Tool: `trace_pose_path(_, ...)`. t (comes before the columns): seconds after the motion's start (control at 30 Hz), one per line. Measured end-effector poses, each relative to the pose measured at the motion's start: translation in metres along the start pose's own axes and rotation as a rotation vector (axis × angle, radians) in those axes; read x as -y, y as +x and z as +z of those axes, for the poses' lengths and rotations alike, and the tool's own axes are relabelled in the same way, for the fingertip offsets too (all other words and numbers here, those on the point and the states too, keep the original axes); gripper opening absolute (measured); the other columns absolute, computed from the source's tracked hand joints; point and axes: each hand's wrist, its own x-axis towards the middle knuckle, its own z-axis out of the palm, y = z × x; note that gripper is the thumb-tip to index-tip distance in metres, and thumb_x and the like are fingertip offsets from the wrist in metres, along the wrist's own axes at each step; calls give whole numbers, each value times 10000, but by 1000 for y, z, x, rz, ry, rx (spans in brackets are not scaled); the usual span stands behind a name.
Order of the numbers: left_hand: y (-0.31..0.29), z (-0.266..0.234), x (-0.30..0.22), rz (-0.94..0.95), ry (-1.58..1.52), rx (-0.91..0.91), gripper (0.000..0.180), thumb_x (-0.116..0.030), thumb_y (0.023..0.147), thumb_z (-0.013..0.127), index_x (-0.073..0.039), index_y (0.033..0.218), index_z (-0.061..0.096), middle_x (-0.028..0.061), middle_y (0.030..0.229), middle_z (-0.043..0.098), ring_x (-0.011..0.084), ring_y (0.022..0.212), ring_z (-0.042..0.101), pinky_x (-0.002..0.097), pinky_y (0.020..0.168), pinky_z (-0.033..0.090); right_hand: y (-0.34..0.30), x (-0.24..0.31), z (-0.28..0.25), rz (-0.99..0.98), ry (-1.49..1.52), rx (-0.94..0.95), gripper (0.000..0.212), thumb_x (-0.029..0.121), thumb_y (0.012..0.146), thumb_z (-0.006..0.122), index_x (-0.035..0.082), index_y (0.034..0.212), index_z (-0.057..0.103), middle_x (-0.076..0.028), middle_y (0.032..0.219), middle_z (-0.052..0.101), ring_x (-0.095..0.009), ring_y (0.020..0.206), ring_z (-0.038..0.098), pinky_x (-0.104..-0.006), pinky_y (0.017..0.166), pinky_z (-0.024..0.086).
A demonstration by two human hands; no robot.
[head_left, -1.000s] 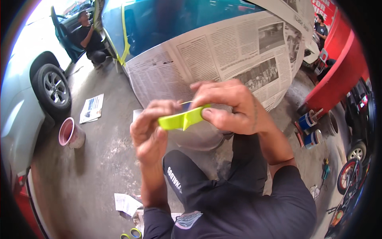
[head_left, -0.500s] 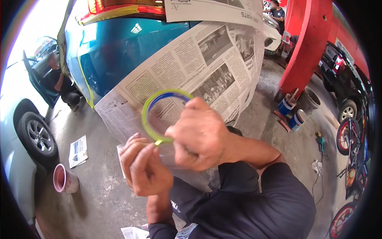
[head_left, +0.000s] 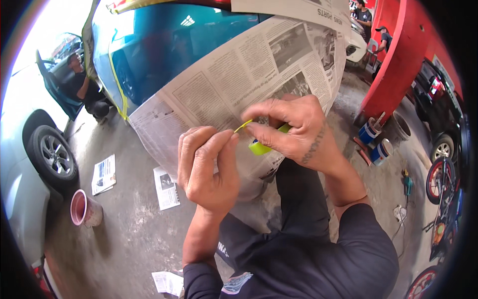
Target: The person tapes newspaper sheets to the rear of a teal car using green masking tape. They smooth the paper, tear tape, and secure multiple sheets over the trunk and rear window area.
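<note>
My left hand (head_left: 208, 167) pinches one end of a short yellow-green strip of masking tape (head_left: 243, 125). At the strip's other end are the thumb and forefinger of my right hand (head_left: 298, 127). That hand also holds the roll of masking tape (head_left: 260, 148), yellow-green with a blue inner core, mostly hidden by the fingers. Behind both hands, sheets of newspaper (head_left: 206, 99) cover the lower part of a glossy teal car body (head_left: 164, 55). Yellow tape (head_left: 118, 89) runs down the panel's left edge.
At left stand a pinkish bucket (head_left: 86, 209), folded newspaper (head_left: 103, 174) and a car wheel (head_left: 51, 152). A person (head_left: 85, 89) crouches by an open car door. On the right are a red pillar (head_left: 393, 65), paint cans (head_left: 382, 152), a corded power tool (head_left: 407, 183) and motorcycles (head_left: 439, 194).
My right hand has moved up and right, turning the roll from face-on to nearly edge-on. The tape strip between my hands is now more visible. The view has shifted slightly.
</note>
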Motion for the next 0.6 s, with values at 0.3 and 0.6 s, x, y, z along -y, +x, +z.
trace_pose_path(0.3, 27, 39, 29, 378, 412, 366, 429, -57, 843, 721, 26, 1261, 666, 207, 1340, 618, 407, 1288, 572, 589, 1092, 427, 18, -40, -68, 286, 75, -149, 210, 191, 895, 766, -7, 966, 758, -27, 790, 725, -81, 732, 638, -257, 651, 495)
trace_pose_path(0.6, 53, 71, 54, 646, 797, 431, 372, -191, 903, 598, -78, 1243, 697, 57, 1455, 543, 270, 1391, 448, 578, 1162, 281, 93, -66, -113, 2, -171, 5, 237, 211, 952, 723, -13, 1031, 724, -28, 906, 712, -85, 821, 647, -251, 750, 519)
